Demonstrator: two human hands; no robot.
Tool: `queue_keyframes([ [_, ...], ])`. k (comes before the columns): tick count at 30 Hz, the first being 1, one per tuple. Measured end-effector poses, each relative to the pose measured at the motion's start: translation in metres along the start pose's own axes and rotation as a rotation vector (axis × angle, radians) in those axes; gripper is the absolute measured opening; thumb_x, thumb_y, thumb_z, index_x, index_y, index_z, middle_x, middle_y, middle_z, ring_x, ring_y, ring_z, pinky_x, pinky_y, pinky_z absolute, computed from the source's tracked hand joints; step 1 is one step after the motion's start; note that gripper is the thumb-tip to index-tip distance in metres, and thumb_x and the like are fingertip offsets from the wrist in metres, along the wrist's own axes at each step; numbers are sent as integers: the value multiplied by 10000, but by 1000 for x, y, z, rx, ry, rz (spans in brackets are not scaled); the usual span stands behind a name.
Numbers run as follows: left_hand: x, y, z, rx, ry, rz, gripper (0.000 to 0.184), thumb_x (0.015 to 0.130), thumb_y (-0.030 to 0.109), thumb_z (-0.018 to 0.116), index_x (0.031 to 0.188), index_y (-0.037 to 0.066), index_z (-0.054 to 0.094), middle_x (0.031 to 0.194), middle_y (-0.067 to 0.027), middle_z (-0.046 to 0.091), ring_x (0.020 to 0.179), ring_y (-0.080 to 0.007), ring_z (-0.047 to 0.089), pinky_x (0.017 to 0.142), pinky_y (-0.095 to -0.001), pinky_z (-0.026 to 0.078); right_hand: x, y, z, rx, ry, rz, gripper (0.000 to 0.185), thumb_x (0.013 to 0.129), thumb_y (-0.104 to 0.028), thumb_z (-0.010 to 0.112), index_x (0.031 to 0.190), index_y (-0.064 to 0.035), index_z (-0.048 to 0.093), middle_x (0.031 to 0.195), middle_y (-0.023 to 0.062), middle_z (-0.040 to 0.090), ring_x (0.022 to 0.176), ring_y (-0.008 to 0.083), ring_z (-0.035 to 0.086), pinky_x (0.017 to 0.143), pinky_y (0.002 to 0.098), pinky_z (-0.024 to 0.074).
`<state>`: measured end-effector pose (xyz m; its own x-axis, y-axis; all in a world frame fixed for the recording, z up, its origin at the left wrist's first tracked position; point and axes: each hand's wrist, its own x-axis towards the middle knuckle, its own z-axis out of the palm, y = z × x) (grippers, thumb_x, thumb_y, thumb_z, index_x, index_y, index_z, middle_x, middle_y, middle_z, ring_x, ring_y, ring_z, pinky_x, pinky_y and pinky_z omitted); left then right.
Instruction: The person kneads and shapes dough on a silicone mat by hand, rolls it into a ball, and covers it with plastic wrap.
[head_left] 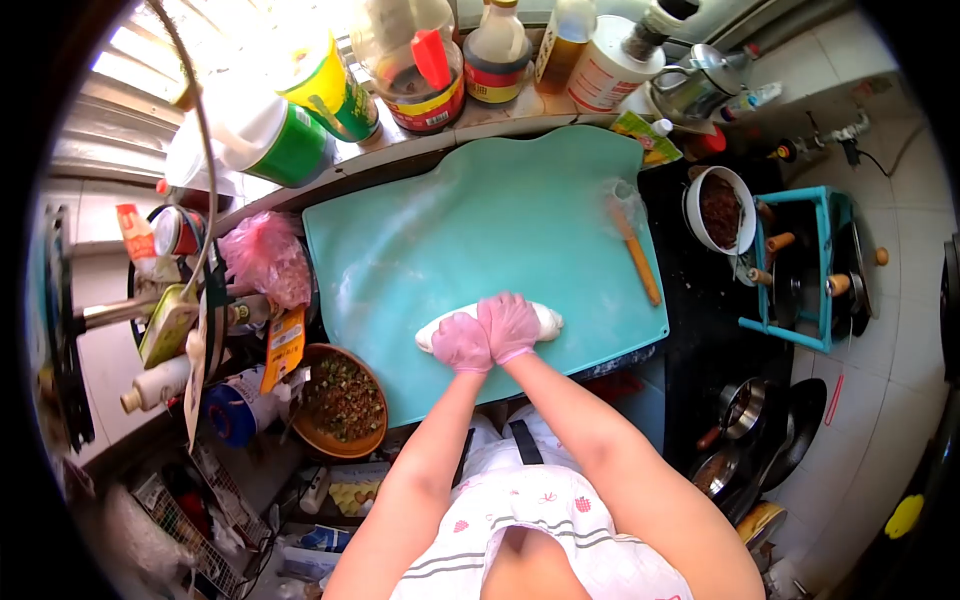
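Note:
A long white roll of dough (548, 322) lies across the near part of a floured teal mat (450, 230). My left hand (462, 342), in a thin pink glove, presses on the dough left of its middle, its fingers curled over it. Beside it, touching it, my right hand (508, 324) wears the same kind of glove and lies on top of the dough, fingers pointing away from me. Both ends of the roll stick out past my hands. A wooden rolling pin (640, 265) rests at the mat's right side.
An orange bowl of chopped filling (372, 440) stands at the lower left, near a pink plastic bag (268, 258). Bottles (495, 60) line the ledge behind the mat. On the right are a white bowl (745, 235), a teal rack (820, 270) and pans (745, 410).

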<state>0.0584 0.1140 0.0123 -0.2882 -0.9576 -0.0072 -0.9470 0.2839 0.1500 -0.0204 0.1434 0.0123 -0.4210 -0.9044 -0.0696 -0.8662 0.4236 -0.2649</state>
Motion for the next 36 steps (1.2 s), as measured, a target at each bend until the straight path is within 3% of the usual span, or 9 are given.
queue_keyframes([
  [12,108,29,6,-244,90,-220,441,912,388,447,677,71,644,710,-191,649,736,-415,626,662,-514,462,132,5,13,290,70,85,363,924,-369,449,737,-101,607,784,148,622,715,379,591,634,491,489],
  [17,141,31,-4,-395,-139,-231,528,965,427,322,779,53,645,861,-210,666,808,-435,619,735,-507,465,160,4,6,225,-57,235,388,925,-370,443,787,-83,664,838,168,648,750,387,619,669,493,509],
  [20,148,19,-3,-478,-258,-177,594,980,465,269,826,54,669,882,-219,670,861,-443,621,766,-503,467,149,5,17,148,309,102,422,923,-367,435,808,-57,697,880,203,657,819,396,636,728,491,518],
  [24,129,-16,0,-416,-370,146,592,984,477,264,968,68,692,789,-219,674,915,-456,623,777,-487,482,108,1,8,200,-30,201,456,925,-408,432,808,-70,715,842,198,667,806,378,642,748,501,505],
  [27,104,-22,-17,-670,-485,-205,449,974,405,350,1004,58,634,733,-194,670,872,-428,644,740,-482,497,75,-3,-39,315,-129,145,433,919,-404,445,822,-81,717,827,193,663,819,382,634,756,492,497],
  [29,66,-11,-37,-339,-317,-7,388,953,392,414,986,64,618,684,-173,653,809,-391,654,700,-481,497,43,-4,-54,364,-175,145,410,916,-397,462,797,-89,706,819,186,660,807,384,627,734,484,491],
  [32,-3,-5,-30,-92,90,190,344,916,401,507,905,79,628,619,-122,625,677,-318,641,626,-478,477,-16,1,-8,312,298,-25,342,911,-347,530,671,-111,591,715,125,607,687,343,583,615,474,445],
  [34,-33,-7,-43,-370,11,73,394,904,426,529,836,59,656,621,-134,622,641,-325,617,614,-468,464,-47,-6,0,176,489,-10,303,898,-324,571,655,-144,547,684,73,532,623,280,537,565,435,409],
  [36,-50,-8,-18,-147,53,1,418,903,414,538,715,55,641,627,-138,624,652,-324,613,628,-455,460,-65,-4,13,52,449,-109,180,851,-238,616,716,-145,542,684,58,503,630,253,539,573,413,415],
])
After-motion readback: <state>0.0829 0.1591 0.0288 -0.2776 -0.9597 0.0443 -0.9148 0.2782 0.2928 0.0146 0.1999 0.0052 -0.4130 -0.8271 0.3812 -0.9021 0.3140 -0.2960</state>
